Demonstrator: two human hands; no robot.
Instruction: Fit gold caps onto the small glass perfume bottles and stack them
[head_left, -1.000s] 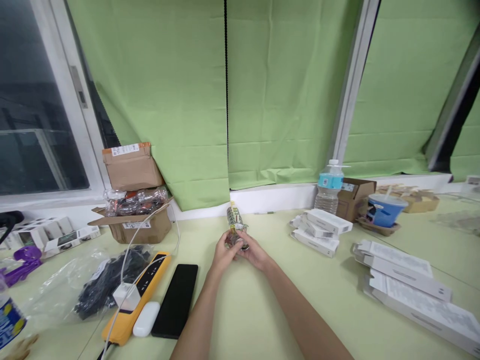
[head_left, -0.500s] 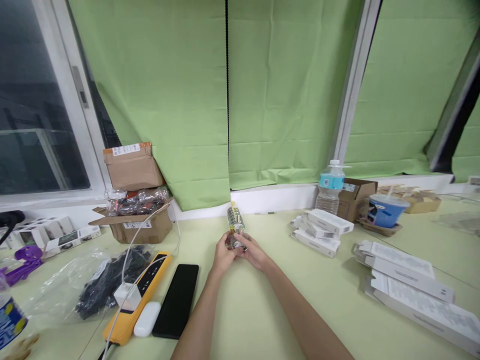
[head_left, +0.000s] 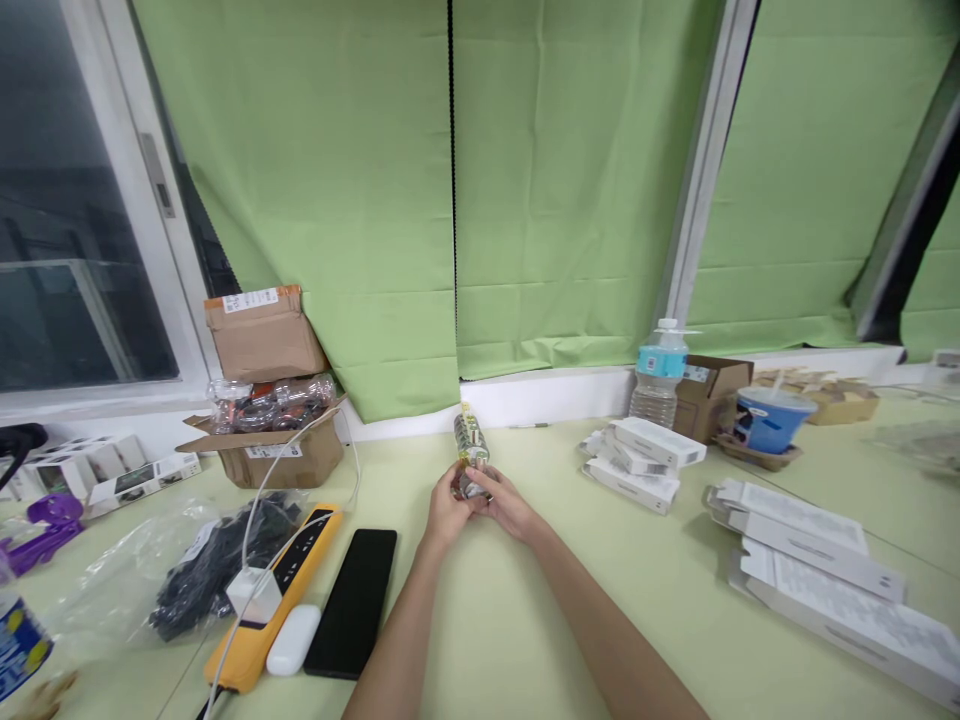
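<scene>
A clear plastic bottle (head_left: 470,437) with a yellow cap lies on its side in the middle of the table, cap end toward the wall and base toward me. My left hand (head_left: 448,508) is closed around the left of its near end. From the other side, my right hand (head_left: 510,503) grips the same end, thumb on top. Both hands meet at the base, and the fingers partly hide it. A thin pen-like stick (head_left: 529,426) lies beyond, to the right of the bottle.
Left of my arms are a black phone (head_left: 352,602), a white case (head_left: 293,640), a yellow power strip (head_left: 296,580) with cables, and an open cardboard box (head_left: 281,458). To the right are white boxes (head_left: 637,465), a water bottle (head_left: 658,375) and a blue cup (head_left: 772,420).
</scene>
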